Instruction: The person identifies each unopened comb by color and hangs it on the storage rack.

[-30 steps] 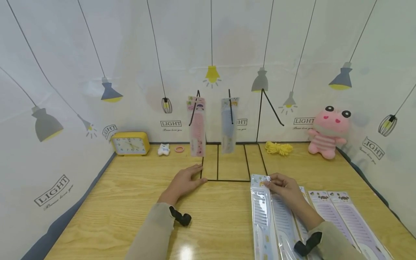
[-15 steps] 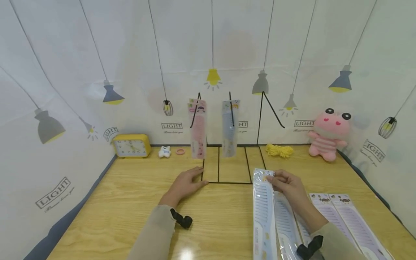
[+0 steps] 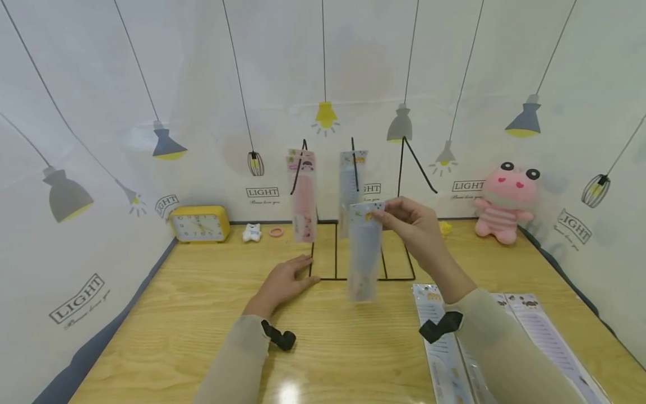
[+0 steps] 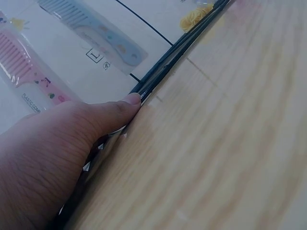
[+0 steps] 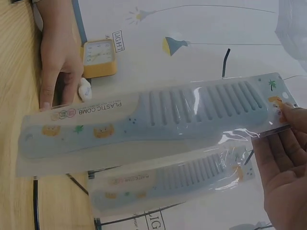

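Note:
My right hand [image 3: 411,224] pinches a blue comb in a clear package [image 5: 158,115] by its top right corner; the package hangs upright in front of the black wire rack [image 3: 373,279]. Behind it, another packaged blue comb [image 3: 348,185] hangs on the rack's middle hook. Packaged pink combs [image 3: 304,202] hang on the left hook, while the right hook [image 3: 420,165] is bare. My left hand [image 3: 285,283] lies with extended fingers at the rack's front left corner; its thumb [image 4: 115,110] touches the black base wire in the left wrist view.
More packaged combs, blue [image 3: 439,348] and purple [image 3: 545,331], lie at the right, partly under my right forearm. Along the back stand a yellow clock [image 3: 199,224], a white bear figure [image 3: 252,232], a pink ring [image 3: 276,232] and a pink plush toy [image 3: 504,207]. Yellow cord [image 3: 445,228] is mostly hidden.
My right hand has lifted the blue comb package off the row at the right and carried it left and forward to the rack. The left hand stays put.

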The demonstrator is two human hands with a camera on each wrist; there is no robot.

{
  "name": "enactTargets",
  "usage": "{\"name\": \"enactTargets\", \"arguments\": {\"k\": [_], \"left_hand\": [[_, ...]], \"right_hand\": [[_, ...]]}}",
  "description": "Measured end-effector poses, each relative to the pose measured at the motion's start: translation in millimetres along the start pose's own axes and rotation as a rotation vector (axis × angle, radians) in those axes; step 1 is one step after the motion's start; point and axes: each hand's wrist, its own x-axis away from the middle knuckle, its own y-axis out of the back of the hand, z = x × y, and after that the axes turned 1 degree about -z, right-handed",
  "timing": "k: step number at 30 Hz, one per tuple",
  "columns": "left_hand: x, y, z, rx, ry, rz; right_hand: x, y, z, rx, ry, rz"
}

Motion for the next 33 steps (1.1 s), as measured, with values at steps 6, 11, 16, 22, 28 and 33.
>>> {"name": "enactTargets", "arguments": {"k": [6, 11, 16, 22, 28, 33], "left_hand": [[-1.3, -0.7, 0.7, 0.005, -0.011, 0.000], [-1.9, -1.5, 0.3, 0.001, -0.008, 0.010], [-0.1, -0.8, 1.1, 0.006, -0.009, 0.006], [1.4, -2.3, 2.2, 0.021, -0.003, 0.012], [2.5, -2.7, 1.7, 0.019, 0.014, 0.026], [1.5, -0.2, 0.5, 0.025, -0.009, 0.004]], "right_hand": [[-16, -12, 5, 0.008, 0.058, -0.024], [-23, -15, 5, 0.047, 0.076, -0.063], [-28, -16, 3, 0.047, 0.065, -0.073], [-32, -17, -1, 0.067, 0.030, -0.079], [-35, -16, -6, 0.095, 0.027, -0.090], [-46, -16, -11, 0.138, 0.036, -0.102]]}}
